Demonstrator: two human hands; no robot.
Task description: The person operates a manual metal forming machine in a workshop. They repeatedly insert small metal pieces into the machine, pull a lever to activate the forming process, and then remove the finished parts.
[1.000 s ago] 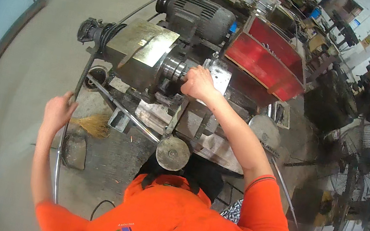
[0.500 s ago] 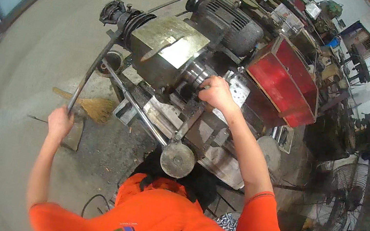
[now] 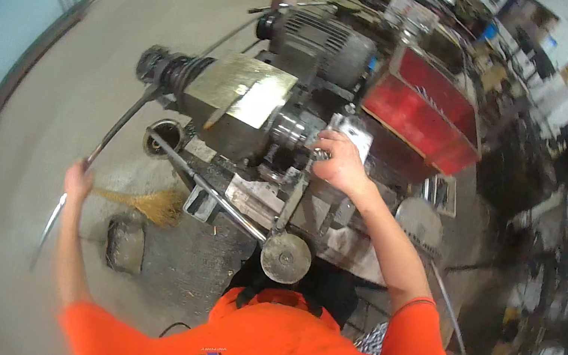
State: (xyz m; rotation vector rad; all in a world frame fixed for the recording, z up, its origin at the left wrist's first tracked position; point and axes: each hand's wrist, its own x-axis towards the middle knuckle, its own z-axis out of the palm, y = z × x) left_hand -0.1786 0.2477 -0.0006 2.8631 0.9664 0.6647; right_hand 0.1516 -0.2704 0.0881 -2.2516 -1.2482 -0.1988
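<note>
Grip of the left hand (image 3: 77, 183) is closed around a long dark rod (image 3: 118, 124), low and to the left of the metal box (image 3: 238, 95) with the shiny lid. On the other side of that box, the fingers of the right hand (image 3: 341, 162) are bent inward at a small shiny piece (image 3: 321, 154), just past the steel collar (image 3: 290, 131) on the box's right end; blur and the knuckles hide whether they have hold of it or only touch it.

The rod reaches up to the left end of the metal box, so gripping it far from there probably gives more leverage. The bent fingers seem set for fine handling close to the collar. Behind the metal box sits a motor (image 3: 329, 50), likely its drive; to its right, a red bin (image 3: 415, 124) with some metal bits inside stands within reach of the right arm.

Compared with half a second ago, the rod slants farther outward from the metal box, and its bright lower end shows beyond the left hand. The right hand is slightly farther from the collar, and the small piece shows at its fingertips. The whole view has shifted too.
</note>
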